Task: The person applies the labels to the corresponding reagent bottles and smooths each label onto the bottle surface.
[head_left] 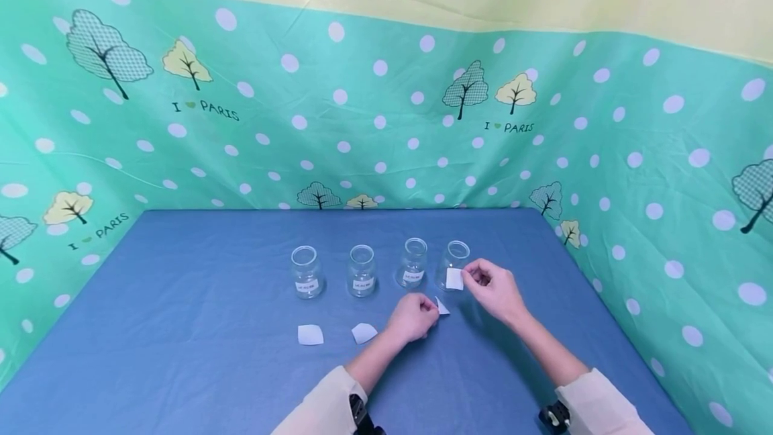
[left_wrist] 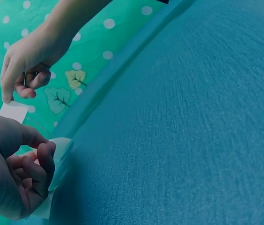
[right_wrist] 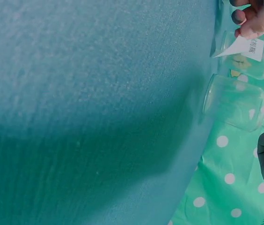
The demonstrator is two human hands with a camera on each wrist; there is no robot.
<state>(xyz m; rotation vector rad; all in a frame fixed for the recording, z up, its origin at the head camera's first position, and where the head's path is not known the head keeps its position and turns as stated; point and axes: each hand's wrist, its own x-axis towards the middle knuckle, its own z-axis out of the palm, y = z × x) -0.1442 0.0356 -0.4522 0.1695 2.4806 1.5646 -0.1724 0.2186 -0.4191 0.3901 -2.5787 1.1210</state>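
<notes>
My right hand (head_left: 496,292) pinches a white label (head_left: 455,279) between thumb and finger, in front of the rightmost glass jar (head_left: 457,252). Lower and to the left, close over the table, my left hand (head_left: 413,318) pinches a small white paper piece (head_left: 443,307) that stands up with a pointed corner. The right wrist view shows this paper piece (right_wrist: 235,47) in the left fingers, overlapping a labelled jar (right_wrist: 253,58). The rightmost jar (right_wrist: 235,102) lies between the two hands there, and its wall shows bare glass.
Three more open glass jars, the left one (head_left: 305,267), the middle one (head_left: 362,264) and the right one (head_left: 414,260), stand in a row with printed white labels. Two white paper pieces, one (head_left: 311,335) and another (head_left: 364,333), lie on the blue tablecloth (head_left: 181,327). A green dotted curtain (head_left: 386,133) hangs behind.
</notes>
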